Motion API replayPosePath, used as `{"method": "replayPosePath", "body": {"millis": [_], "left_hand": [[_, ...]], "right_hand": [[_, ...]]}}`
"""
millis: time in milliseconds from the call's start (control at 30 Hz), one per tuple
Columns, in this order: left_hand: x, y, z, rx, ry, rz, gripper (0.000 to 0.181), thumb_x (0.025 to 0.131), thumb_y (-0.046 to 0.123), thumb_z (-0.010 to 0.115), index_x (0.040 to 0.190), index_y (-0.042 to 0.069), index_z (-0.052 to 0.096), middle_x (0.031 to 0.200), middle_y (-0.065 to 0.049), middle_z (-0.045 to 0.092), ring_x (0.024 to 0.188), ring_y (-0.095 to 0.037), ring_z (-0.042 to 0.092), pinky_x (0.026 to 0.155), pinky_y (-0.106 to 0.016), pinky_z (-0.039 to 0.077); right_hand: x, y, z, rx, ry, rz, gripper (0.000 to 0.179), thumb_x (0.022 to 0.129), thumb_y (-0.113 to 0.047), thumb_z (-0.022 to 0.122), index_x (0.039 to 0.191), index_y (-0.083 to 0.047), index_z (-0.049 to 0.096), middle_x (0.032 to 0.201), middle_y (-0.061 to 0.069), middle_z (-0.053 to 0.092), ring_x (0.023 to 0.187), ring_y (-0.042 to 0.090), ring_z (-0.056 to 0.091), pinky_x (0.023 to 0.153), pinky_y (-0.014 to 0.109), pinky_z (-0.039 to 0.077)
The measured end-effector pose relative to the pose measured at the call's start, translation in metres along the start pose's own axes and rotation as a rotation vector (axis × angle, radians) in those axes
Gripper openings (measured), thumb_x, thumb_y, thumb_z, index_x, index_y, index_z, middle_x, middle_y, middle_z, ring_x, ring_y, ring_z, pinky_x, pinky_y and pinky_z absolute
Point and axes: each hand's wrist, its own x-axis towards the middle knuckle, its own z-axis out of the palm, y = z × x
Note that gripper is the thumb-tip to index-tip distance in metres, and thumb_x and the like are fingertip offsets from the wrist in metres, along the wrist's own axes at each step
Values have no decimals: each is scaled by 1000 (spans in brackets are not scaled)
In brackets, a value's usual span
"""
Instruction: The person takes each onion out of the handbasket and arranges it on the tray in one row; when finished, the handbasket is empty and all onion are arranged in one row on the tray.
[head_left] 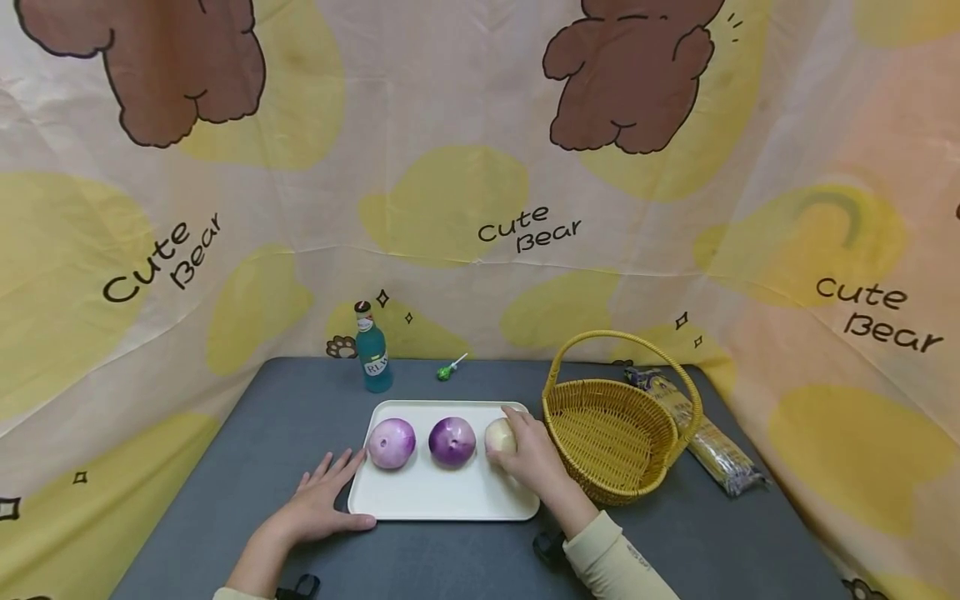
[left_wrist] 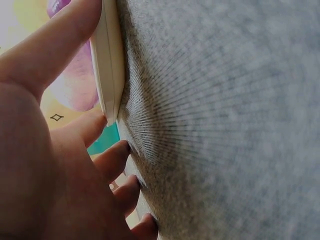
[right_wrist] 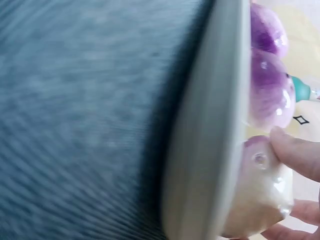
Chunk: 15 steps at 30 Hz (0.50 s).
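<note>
A white tray [head_left: 442,497] lies on the table with two purple onions, one on the left [head_left: 392,443] and a darker one in the middle [head_left: 452,442]. At the tray's right end sits a pale onion [head_left: 498,437], which my right hand [head_left: 538,461] grips from its right side. In the right wrist view, the thumb [right_wrist: 299,155] presses on this onion [right_wrist: 257,200], and the other fingers are partly hidden behind it. My left hand [head_left: 321,502] has its fingers spread, with thumb and index finger touching the tray's left edge [left_wrist: 107,60].
Right of the tray stands a yellow wicker basket [head_left: 611,442] with a tall handle. Behind it lies a long clear-and-yellow packet [head_left: 716,446]. A blue bottle [head_left: 372,354] and a green lollipop [head_left: 445,372] are at the back of the grey table [head_left: 300,408]. A patterned cloth hangs behind.
</note>
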Motion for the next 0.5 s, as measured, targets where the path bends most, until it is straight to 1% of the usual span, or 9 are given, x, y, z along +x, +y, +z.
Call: {"method": "replayPosePath", "body": {"millis": [200, 433, 500], "left_hand": [[0, 2, 0, -1, -4, 2, 114, 73, 62, 81, 162, 16, 25, 164, -28, 20, 149, -57, 3, 111, -79, 2], [1, 0, 1, 7, -1, -7, 116, 72, 65, 80, 162, 16, 24, 165, -28, 19, 150, -57, 2, 111, -79, 2], [1, 0, 1, 6, -2, -5, 116, 72, 64, 81, 162, 16, 24, 165, -27, 19, 150, -57, 2, 111, -79, 2]], "right_hand": [[0, 2, 2, 21, 0, -9, 72, 77, -30, 88, 139, -7, 59, 133, 16, 62, 120, 38, 58, 98, 52, 51], [-1, 3, 2, 21, 0, -31, 71, 76, -31, 89, 137, -7, 61, 132, 15, 62, 120, 37, 58, 96, 51, 52], [-2, 3, 0, 27, 0, -31, 72, 76, -31, 89, 138, -7, 60, 133, 15, 61, 120, 37, 58, 98, 52, 51]]}}
